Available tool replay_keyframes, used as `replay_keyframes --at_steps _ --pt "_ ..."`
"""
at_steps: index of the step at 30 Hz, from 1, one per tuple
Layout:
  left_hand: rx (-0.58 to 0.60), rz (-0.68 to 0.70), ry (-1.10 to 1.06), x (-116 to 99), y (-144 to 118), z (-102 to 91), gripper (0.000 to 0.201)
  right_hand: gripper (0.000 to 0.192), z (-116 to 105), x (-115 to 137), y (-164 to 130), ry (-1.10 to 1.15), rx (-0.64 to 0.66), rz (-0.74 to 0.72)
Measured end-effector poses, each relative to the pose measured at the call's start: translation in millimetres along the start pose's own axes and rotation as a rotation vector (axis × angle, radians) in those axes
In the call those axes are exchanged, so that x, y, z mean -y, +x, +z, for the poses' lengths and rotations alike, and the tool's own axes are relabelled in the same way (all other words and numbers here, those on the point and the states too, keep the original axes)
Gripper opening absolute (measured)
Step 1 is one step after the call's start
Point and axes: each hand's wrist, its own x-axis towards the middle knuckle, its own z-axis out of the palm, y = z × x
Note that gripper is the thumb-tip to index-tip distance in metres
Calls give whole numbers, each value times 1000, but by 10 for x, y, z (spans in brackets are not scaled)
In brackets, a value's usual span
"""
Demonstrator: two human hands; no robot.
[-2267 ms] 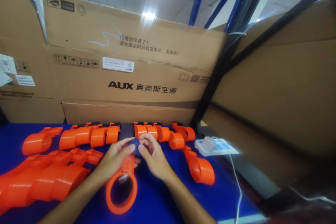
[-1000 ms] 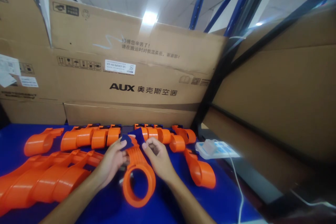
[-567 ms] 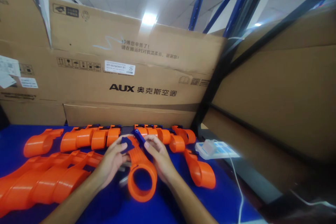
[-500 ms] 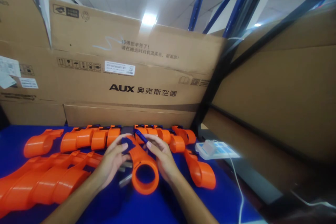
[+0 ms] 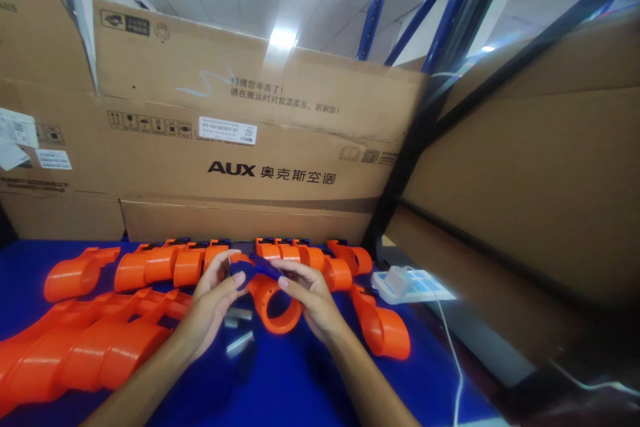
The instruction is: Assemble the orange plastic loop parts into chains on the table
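The left hand pinches a blue tab, the right hand a blue strip, probably steadying both beside the ring.

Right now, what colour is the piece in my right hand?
The piece in your right hand is dark blue; head view shows it.

The orange ring piece is smooth, glossy plastic in look, like the other orange rings; the blue strip — also plastic-looking — shows a slight sheen. Small bars gleam as bare metal. The tabletop is matt and smooth. The carton wall is matt cardboard, its label paper; the rack post, shiny painted metal.
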Motion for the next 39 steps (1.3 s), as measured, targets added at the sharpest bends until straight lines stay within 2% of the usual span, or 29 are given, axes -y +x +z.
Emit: replay_keyframes --at_steps 4,8,13,18,29,34,37,39 --pt "15 22 -35 -2 2 -14 43 43 -4 20 2 -66 90 -60" --pt "22 46 -73 -4 -12 -27 54 52 21 54 -54 -288 189 -137" --pt "-16 43 40 21 1 -45 53 65 40 49 -120 -717 148 -316" --pt "-76 129 200 52 51 -56 40 68 42 18 -143 -885 122 -441" --pt "-100 144 193 29 30 -71 37 65 93 68 -167 -782 101 -437" --pt "42 139 146 47 -13 -53 60 62 91 2 -165 -592 1 -358" --pt "159 137 303 102 -71 -43 73 54 115 -111 -160 -364 -86 -238" --pt "218 111 407 129 -105 -22 82 58 151 -193 -171 -243 -125 -137"
